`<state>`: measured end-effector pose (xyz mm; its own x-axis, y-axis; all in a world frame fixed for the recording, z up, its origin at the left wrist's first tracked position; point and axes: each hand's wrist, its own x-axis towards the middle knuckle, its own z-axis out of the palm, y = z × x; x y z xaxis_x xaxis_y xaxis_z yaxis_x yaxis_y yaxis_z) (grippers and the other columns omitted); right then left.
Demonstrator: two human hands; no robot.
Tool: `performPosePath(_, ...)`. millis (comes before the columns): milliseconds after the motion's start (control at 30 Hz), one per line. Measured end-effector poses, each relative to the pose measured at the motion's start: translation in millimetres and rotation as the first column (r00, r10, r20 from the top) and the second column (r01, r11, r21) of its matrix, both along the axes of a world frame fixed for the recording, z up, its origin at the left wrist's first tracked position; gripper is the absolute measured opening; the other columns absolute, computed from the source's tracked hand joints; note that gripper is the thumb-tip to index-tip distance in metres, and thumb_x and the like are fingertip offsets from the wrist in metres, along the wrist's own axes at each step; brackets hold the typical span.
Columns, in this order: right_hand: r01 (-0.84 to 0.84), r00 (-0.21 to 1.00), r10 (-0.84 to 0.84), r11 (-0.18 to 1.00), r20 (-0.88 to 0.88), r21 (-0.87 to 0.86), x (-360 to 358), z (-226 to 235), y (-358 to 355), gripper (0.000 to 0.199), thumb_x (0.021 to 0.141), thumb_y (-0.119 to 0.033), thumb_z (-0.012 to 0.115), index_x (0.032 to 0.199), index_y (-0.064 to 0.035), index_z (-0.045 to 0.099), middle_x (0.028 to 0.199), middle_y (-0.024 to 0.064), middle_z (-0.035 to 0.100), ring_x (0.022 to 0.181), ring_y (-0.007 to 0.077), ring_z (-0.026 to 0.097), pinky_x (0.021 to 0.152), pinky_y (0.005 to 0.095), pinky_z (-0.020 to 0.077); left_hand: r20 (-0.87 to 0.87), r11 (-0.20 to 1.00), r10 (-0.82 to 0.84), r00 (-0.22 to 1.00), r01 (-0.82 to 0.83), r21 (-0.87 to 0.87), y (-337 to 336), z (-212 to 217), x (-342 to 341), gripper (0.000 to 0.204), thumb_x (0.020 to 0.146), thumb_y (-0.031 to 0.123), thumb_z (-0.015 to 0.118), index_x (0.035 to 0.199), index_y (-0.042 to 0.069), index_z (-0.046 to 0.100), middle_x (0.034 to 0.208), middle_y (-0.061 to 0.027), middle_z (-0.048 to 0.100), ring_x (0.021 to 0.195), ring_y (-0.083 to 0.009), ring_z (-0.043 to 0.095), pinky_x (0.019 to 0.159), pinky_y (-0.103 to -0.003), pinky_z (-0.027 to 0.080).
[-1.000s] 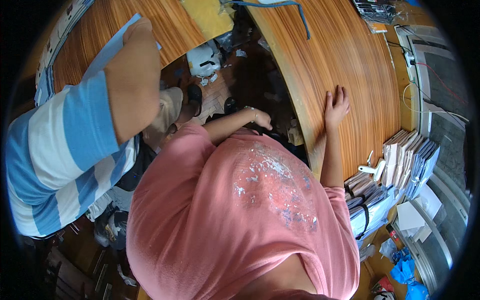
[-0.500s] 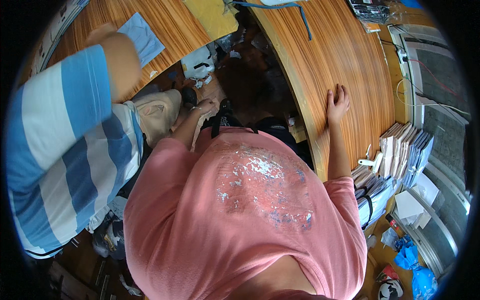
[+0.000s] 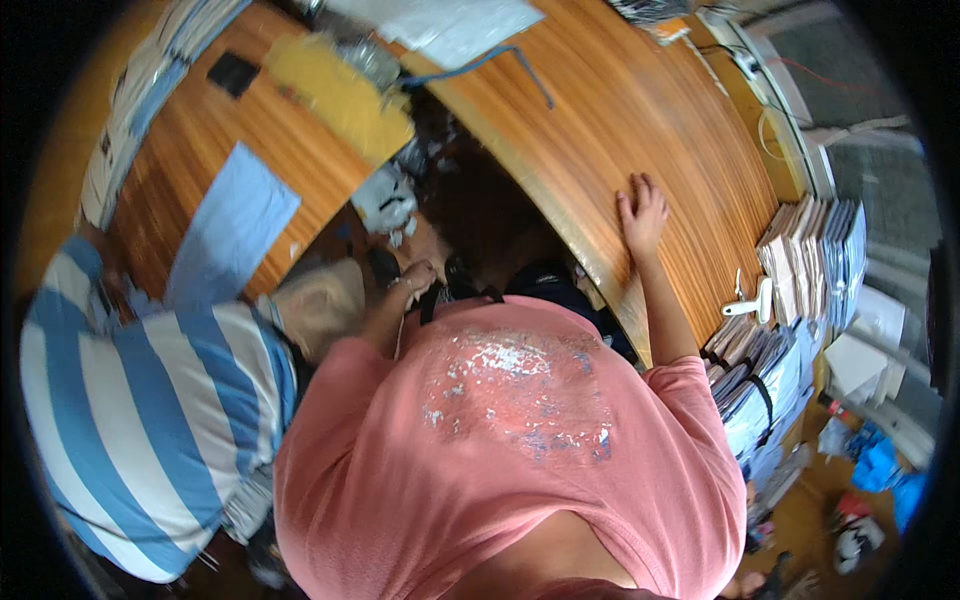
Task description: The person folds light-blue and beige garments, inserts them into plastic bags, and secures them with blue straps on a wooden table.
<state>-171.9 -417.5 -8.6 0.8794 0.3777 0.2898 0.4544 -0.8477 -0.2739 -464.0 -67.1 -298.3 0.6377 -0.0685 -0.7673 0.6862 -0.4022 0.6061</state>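
The right hand [image 3: 642,208] lies spread flat on the wooden desk [image 3: 640,110]. The left hand [image 3: 415,280] grips a black strap [image 3: 432,298] below the desk edge, fingers curled

I see the right hand [image 3: 641,208] flat on the curved wooden surface [image 3: 640,110], fingers spread. Left hand [image 3: 414,280] grips a black strap [image 3: 432,298] below its edge.

Blue sheet [image 3: 232,232], yellow pad [image 3: 340,95], stacked books [image 3: 812,255].
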Motion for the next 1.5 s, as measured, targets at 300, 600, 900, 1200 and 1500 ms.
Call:
performPosePath(300, 0.075, 0.995, -0.071, 0.996, -0.071, 0.052, -8.5, 11.2, -12.9, 0.049, 0.082, -0.034, 0.058, 0.122, -0.0067, 0.05, 0.129, 0.0149, 0.045, 0.122, 0.0315, 0.039, 0.102, 0.049, 0.0235, 0.464, 0.939, -0.127, 0.877, 0.256, -0.227, -5.9, 336.3, 209.4, 0.028, 0.094, 0.027, 0.048, 0.098, 0.003, 0.063, 0.09, -0.0028, 0.062, 0.086, -0.0119, 0.056, 0.082, -0.026, 0.044)
performPosePath(600, 0.05, 0.993, -0.042, 0.996, -0.109, 0.07, -3.8, 11.5, -5.2, 0.049, 0.083, -0.036, 0.058, 0.122, -0.0081, 0.05, 0.131, 0.0144, 0.044, 0.124, 0.0302, 0.038, 0.103, 0.0499, 0.0234, 0.682, 0.785, -0.576, 0.451, 0.072, 0.615, -37.3, 329.1, 366.0, 0.041, 0.08, -0.004, 0.045, 0.119, 0.007, 0.054, 0.121, -0.018, 0.047, 0.111, -0.036, 0.045, 0.094, -0.041, 0.039)
performPosePath(900, 0.105, 0.989, -0.102, 0.994, -0.111, 0.02, -4.4, -1.7, -14.9, 0.048, 0.081, -0.037, 0.058, 0.121, -0.0106, 0.051, 0.13, 0.0129, 0.045, 0.123, 0.0288, 0.04, 0.104, 0.0516, 0.0251, 0.65, 0.686, -0.677, 0.345, 0.616, 0.387, -100.5, 378.7, 403.4, 0.036, 0.086, 0.011, 0.054, 0.121, 0.003, 0.053, 0.122, -0.02, 0.052, 0.116, -0.034, 0.047, 0.1, -0.039, 0.036)
performPosePath(1200, 0.325, 0.902, -0.257, 0.933, -0.346, 0.153, -58.1, 15.8, 22.7, 0.04, 0.08, -0.032, 0.059, 0.113, -0.0087, 0.057, 0.124, 0.013, 0.051, 0.119, 0.0279, 0.045, 0.094, 0.0511, 0.0344, 0.05, 0.284, -0.949, 0.311, 0.775, 0.565, -8.6, 326.9, 435.7, 0.015, 0.071, 0.0, 0.069, 0.081, 0.0, 0.058, 0.078, -0.0103, 0.059, 0.074, -0.0209, 0.058, 0.066, -0.031, 0.047)
performPosePath(1500, 0.56, 0.811, -0.201, 0.535, -0.549, 0.632, -238.7, 45.3, -45.2, 0.038, 0.086, -0.032, 0.057, 0.11, -0.0034, 0.058, 0.097, 0.0134, 0.065, 0.089, 0.025, 0.061, 0.077, 0.0363, 0.0477, -0.075, 0.119, -0.992, 0.104, 0.961, -0.251, -218.8, 411.2, 315.7, 0.013, 0.082, 0.005, 0.065, 0.091, -0.001, 0.058, 0.077, -0.0063, 0.064, 0.063, -0.0106, 0.057, 0.059, -0.025, 0.047)
